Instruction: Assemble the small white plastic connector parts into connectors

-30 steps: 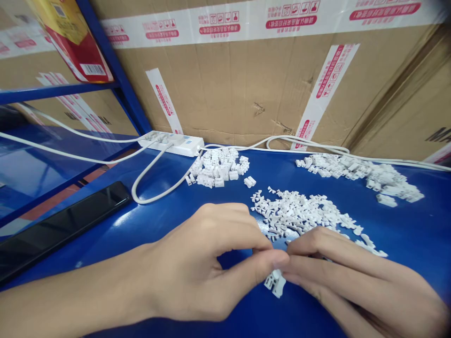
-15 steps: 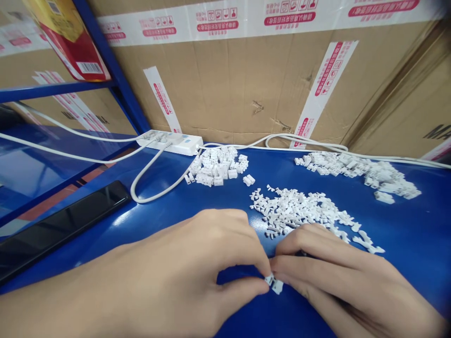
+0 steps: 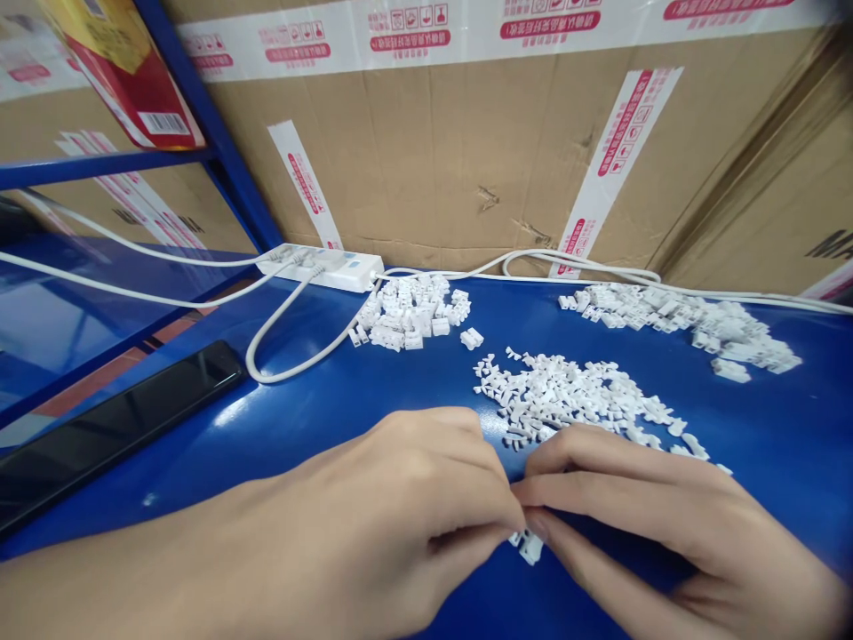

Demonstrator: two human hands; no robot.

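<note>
My left hand (image 3: 419,507) pinches a small white wire connector (image 3: 531,548) low in the middle of the view. Its thumb and forefinger are closed at the connector's left side and hide part of it. From the right, my right hand (image 3: 659,516) has its thumb and fingertips closed on the same connector. Just beyond the fingers spreads a heap of tiny white plastic pieces (image 3: 566,396), shaped like little levers. Whether one of these is between the fingertips is hidden.
White connector blocks lie in a left pile (image 3: 413,311) and a right pile (image 3: 693,320) on the blue table (image 3: 299,436). A power strip (image 3: 326,267) with white cables stands by the cardboard box (image 3: 426,160). A black phone (image 3: 126,418) lies left, near a blue shelf frame (image 3: 227,160).
The gap between my left thumb and forefinger has narrowed, and the left fingers now cover more of the connector. My right thumb has shifted away from the right fingers, widening the gap behind their tips.
</note>
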